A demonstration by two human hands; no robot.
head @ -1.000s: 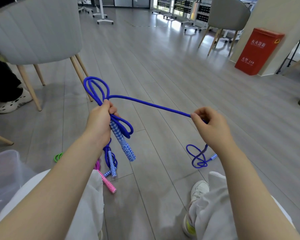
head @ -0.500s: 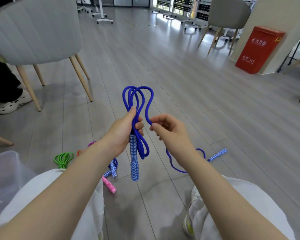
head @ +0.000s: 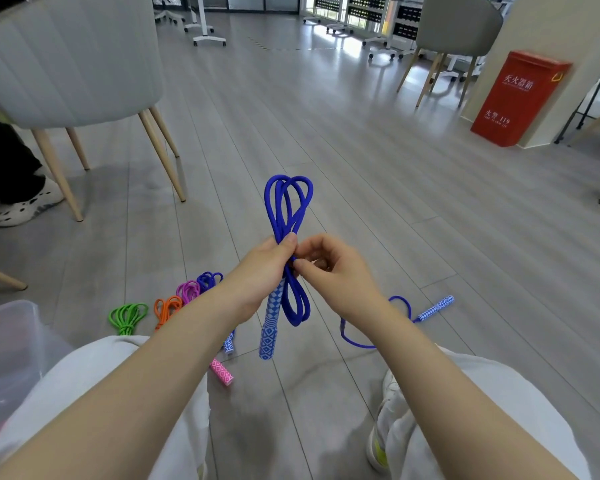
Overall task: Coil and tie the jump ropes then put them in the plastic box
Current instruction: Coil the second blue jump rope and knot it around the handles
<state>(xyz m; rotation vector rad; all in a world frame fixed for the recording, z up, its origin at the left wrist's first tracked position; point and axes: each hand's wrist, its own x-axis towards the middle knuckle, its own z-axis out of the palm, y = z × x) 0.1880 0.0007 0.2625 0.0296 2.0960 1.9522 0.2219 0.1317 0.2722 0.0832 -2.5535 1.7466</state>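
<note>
Blue braided jump rope (head: pixel 286 216) is held folded into a bundle above the grey plank floor (head: pixel 361 168), in front of the seated person's knees. Loops are seen standing upright above the left hand (head: pixel 262 271), and further loops hang below it beside the blue-and-white patterned handle (head: pixel 270 327), which points down. The bundle is gripped at its middle by the left hand, thumb pressed across the strands. The right hand (head: pixel 333 271) is held close against the left, fingers curled, and a strand is pinched between thumb and forefinger at the bundle's waist. A loose tail of the same rope is seen trailing under the right forearm to the floor, ending in the second blue-and-white handle (head: pixel 433 308), which lies flat.

On the floor to the left, small coiled ropes are laid in a row: green (head: pixel 128 317), orange (head: pixel 167 306), magenta (head: pixel 187 291) and another blue coil (head: pixel 209 280). A pink patterned handle (head: pixel 221 371) is noted just beside the left knee. The clear plastic box (head: pixel 11 341) stands at the lower left edge; its contents cannot be made out. A grey upholstered chair (head: pixel 70 60) and a red metal cabinet (head: pixel 516 98) are recorded farther off.
</note>
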